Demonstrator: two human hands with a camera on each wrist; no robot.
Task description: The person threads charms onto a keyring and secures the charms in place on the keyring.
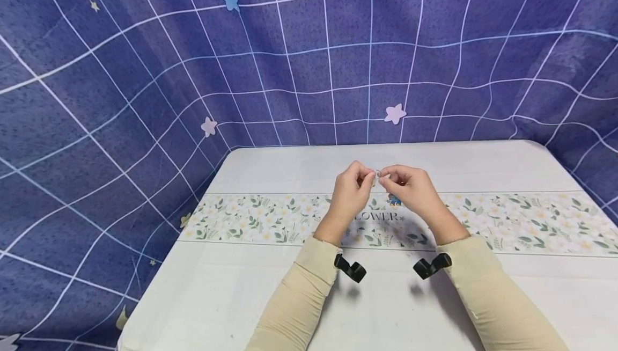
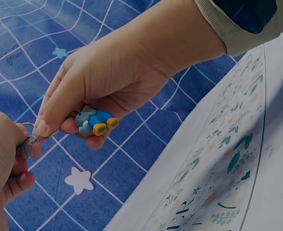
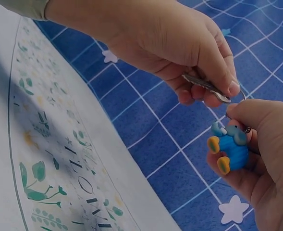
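Note:
My left hand (image 1: 351, 187) pinches a metal key (image 3: 206, 88) between thumb and fingers, above the table. Opposite it, my right hand (image 1: 410, 187) pinches a thin wire key ring (image 3: 243, 92), which spans the small space between the fingertips of both hands. A blue elephant figure (image 2: 97, 121) with orange feet hangs from the ring side under my right fingers. In the head view this elephant (image 1: 394, 199) shows just below the right hand. The left wrist view shows only part of the key (image 2: 27, 148). Whether the key is threaded on the ring, I cannot tell.
The white table (image 1: 232, 281) carries a floral printed band (image 1: 270, 219) with lettering. Behind and to the left hangs a blue gridded curtain (image 1: 289, 72) with stars. Black camera mounts (image 1: 351, 269) jut inward from both sleeved wrists.

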